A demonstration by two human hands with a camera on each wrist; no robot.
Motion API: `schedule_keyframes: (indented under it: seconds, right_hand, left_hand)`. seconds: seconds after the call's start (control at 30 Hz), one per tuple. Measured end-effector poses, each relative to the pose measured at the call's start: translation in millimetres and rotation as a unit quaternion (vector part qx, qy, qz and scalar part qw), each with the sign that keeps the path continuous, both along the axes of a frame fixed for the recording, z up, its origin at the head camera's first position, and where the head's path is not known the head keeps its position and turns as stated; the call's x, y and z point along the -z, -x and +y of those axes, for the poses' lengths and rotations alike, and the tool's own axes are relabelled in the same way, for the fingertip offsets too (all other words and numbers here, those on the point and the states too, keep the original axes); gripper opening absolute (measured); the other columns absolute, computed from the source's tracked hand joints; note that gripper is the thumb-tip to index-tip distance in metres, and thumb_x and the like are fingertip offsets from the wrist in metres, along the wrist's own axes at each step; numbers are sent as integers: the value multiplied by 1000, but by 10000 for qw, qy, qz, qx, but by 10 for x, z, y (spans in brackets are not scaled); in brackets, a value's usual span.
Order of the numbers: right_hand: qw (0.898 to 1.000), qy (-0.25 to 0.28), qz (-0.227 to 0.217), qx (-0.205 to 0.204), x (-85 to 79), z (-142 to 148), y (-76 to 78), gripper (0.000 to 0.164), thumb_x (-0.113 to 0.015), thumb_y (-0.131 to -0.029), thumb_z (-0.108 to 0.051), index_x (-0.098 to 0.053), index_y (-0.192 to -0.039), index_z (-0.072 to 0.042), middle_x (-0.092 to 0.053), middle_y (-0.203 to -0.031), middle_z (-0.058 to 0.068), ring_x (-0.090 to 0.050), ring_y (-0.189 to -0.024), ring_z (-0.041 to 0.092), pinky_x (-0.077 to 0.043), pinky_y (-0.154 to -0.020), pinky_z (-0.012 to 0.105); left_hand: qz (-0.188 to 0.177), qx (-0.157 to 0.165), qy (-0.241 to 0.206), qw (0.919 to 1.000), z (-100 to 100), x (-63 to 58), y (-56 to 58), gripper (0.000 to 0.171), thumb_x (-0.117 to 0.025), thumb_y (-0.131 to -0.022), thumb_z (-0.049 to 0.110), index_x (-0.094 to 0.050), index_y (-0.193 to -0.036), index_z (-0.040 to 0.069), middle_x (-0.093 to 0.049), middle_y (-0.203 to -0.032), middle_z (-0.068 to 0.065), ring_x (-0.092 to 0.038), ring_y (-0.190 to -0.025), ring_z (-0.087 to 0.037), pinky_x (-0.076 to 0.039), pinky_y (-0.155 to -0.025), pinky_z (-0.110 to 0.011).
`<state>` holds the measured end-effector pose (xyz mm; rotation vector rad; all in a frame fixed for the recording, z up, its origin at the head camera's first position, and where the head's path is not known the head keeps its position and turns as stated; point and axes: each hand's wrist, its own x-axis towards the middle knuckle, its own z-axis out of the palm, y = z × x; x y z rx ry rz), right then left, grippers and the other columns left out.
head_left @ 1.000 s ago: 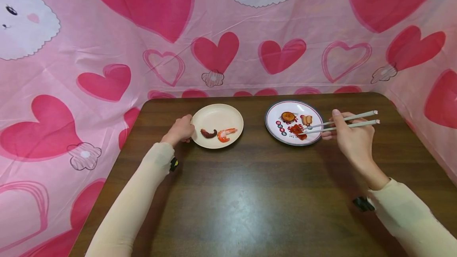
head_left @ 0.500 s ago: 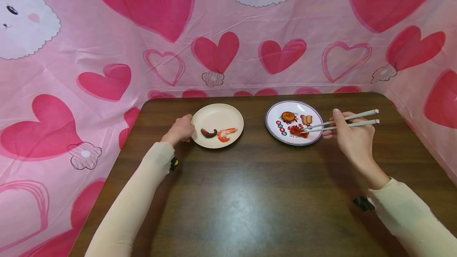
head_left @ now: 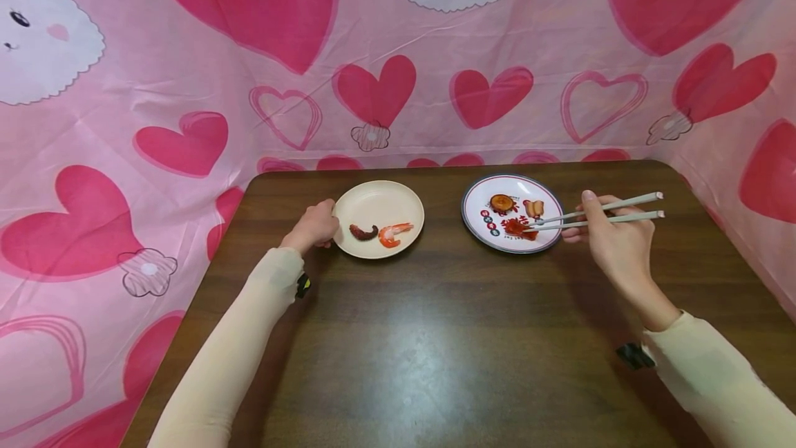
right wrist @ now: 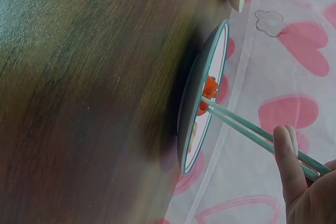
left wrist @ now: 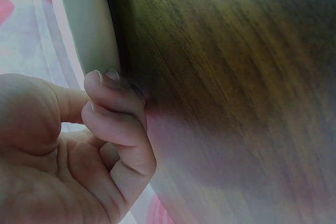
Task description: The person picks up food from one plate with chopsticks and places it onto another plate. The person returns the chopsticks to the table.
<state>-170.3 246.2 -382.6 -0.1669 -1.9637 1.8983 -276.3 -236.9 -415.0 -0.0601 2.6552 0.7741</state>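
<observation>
My left hand (head_left: 316, 225) grips the left rim of a round cream plate (head_left: 379, 196), its fingers curled at the edge in the left wrist view. A dark curled octopus tentacle (head_left: 363, 232) and an orange shrimp (head_left: 393, 234) lie on this plate. In my right hand (head_left: 616, 240) is a pair of pale green chopsticks (head_left: 628, 200), which reach leftward over a white plate (head_left: 479, 202) with a blue rim. Their tips are at a glossy red-orange food piece (head_left: 519, 229). A round brown slice (head_left: 501, 203) and a small tan piece (head_left: 534, 209) lie beside it.
Both plates stand toward the far edge of a dark wooden table (head_left: 398, 337), with a gap between them. A pink cloth (head_left: 435, 40) printed with hearts hangs behind the table and along its sides.
The chopstick tips have come closer together at the red-orange piece, which has turned slightly on the plate. My left hand and the cream plate have stayed in place.
</observation>
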Motion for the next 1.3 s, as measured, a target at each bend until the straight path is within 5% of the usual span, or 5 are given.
schedule_keyframes:
  seconds: [1.3]
  right_hand:
    - [9998, -1, 118, 150, 38, -3, -20, 31, -71, -102, -24, -69, -94, 6, -71, -70, 7, -72, -52, 19, -57, -50, 33]
  left_hand:
    - [4, 3, -23, 10000, -7, -2, -5, 32, -41, -104, 9, -48, -134, -1, -62, -91, -21, -59, -56, -21, -48, -47, -29]
